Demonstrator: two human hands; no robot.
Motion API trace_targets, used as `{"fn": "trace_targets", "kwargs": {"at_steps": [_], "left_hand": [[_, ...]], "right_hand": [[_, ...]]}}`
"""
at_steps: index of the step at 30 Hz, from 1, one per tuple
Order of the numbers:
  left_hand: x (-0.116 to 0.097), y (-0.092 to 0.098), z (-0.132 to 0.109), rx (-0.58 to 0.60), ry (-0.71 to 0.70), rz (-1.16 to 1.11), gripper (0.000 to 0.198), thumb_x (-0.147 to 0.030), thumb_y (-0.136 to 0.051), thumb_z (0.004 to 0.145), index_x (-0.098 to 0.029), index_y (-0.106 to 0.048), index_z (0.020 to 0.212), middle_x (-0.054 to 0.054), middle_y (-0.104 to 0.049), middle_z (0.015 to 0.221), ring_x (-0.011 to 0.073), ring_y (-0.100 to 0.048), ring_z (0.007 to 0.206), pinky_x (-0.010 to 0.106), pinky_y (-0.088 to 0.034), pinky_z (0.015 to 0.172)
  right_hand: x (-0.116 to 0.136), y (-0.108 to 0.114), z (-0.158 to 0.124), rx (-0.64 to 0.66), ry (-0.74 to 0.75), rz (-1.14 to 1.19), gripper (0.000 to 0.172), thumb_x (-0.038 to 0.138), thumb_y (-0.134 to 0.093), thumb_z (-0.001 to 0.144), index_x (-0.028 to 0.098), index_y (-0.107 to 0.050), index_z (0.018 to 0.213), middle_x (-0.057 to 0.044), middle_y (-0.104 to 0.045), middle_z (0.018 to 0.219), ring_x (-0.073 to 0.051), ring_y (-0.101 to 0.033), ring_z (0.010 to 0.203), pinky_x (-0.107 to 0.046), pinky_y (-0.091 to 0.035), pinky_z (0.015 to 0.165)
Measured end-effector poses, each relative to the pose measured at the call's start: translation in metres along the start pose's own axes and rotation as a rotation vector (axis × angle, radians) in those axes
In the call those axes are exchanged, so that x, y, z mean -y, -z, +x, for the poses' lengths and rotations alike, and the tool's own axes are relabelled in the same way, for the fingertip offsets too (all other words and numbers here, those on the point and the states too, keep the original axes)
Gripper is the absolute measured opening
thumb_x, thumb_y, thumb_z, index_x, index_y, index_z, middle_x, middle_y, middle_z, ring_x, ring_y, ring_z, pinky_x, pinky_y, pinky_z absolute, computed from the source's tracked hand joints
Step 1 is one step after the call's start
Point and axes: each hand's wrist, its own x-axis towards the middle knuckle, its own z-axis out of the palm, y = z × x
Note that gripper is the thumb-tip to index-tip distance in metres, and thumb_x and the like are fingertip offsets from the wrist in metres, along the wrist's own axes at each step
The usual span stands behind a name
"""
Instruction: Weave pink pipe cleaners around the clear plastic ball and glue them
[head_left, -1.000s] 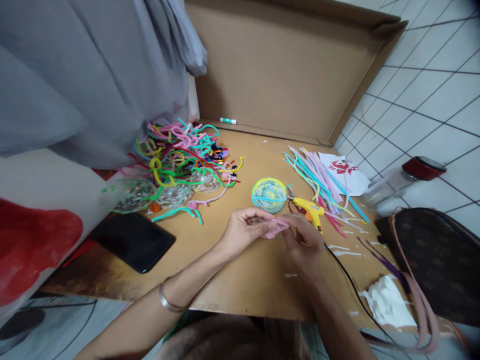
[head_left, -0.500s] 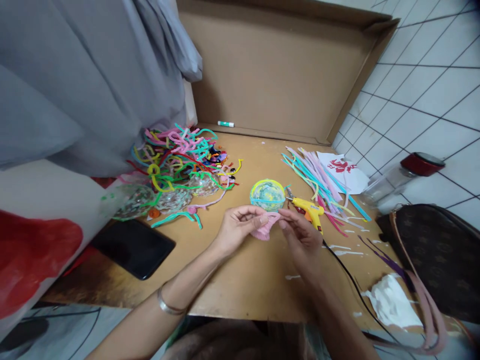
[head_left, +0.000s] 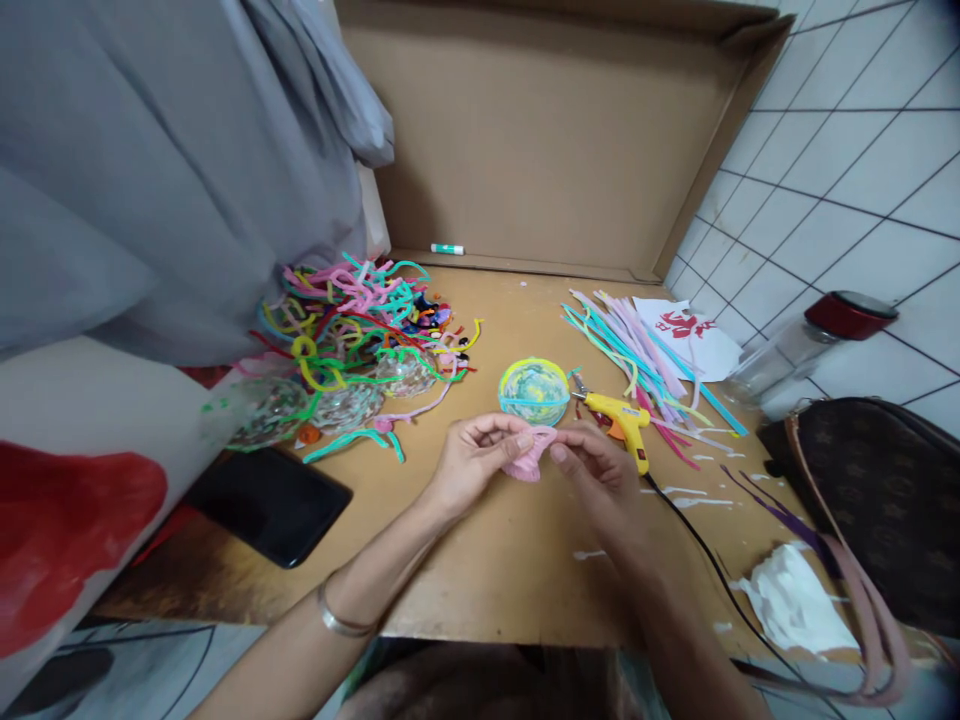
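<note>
A small pink piece of bent pipe cleaner (head_left: 527, 464) is held between my two hands above the table, near its front middle. My left hand (head_left: 480, 455) pinches its upper left side between thumb and fingers. With thumb and fingertips, my right hand (head_left: 598, 468) grips its upper right end. Just beyond them lies a round disc (head_left: 534, 384) with a yellow rim, a mottled green-white middle and a light blue strip across it. To its right rests a yellow hot glue gun (head_left: 621, 418), its black cord running to the front right.
Left are a tangled heap of coloured pipe cleaners (head_left: 360, 310), clear round pieces (head_left: 349, 402) and a black phone (head_left: 274, 505). Right are straight pipe cleaners (head_left: 630, 345), a red-lidded bottle (head_left: 814, 335), a brown bag (head_left: 877, 500) and white tissue (head_left: 799, 600). A cardboard panel (head_left: 540, 140) stands behind.
My right fingertips have shifted slightly left and down along the pink piece, whose top edge now shows as a loop. My left hand keeps its grip; the view has tilted a little.
</note>
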Motion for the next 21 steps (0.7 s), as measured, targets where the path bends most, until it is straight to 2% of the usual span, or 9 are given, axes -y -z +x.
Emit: {"fn": "trace_targets", "kwargs": {"at_steps": [6,10,17,21], "left_hand": [[0.004,-0.002,-0.001,0.067,0.043,-0.002,0.033,-0.039,-0.083,0.066,-0.009,-0.071,0.074,0.006,-0.072,0.065,0.0129,-0.065,0.055,0.024,-0.054,0.058],[0.004,-0.005,-0.001,0.068,0.078,-0.028,0.037,-0.042,-0.085,0.06,-0.01,-0.069,0.071,0.005,-0.071,0.063,0.0119,-0.063,0.053,0.025,-0.053,0.06],[0.012,-0.009,0.0,0.028,0.076,-0.067,0.046,-0.05,-0.083,0.061,-0.01,-0.068,0.076,0.005,-0.069,0.064,0.0098,-0.06,0.053,0.022,-0.05,0.058],[0.013,-0.009,0.0,0.013,0.037,-0.018,0.048,-0.054,-0.081,0.062,-0.01,-0.069,0.079,0.005,-0.069,0.066,0.0104,-0.061,0.054,0.023,-0.05,0.057]], "right_hand": [[0.005,-0.002,-0.001,-0.022,0.003,-0.057,0.005,0.028,-0.071,0.08,0.023,-0.074,0.079,-0.002,-0.066,0.074,-0.016,-0.058,0.071,-0.029,-0.046,0.065],[0.001,-0.002,-0.001,-0.034,-0.035,0.009,0.01,0.03,-0.073,0.079,0.022,-0.072,0.073,-0.001,-0.065,0.069,-0.015,-0.058,0.067,-0.027,-0.046,0.062],[-0.012,0.0,-0.001,-0.029,-0.242,0.237,0.019,0.038,-0.078,0.073,0.02,-0.072,0.073,-0.002,-0.068,0.068,-0.016,-0.061,0.065,-0.028,-0.049,0.061],[-0.012,0.001,-0.001,-0.03,-0.256,0.175,0.021,0.04,-0.078,0.073,0.02,-0.072,0.074,-0.003,-0.07,0.07,-0.016,-0.061,0.065,-0.028,-0.049,0.061]]}}
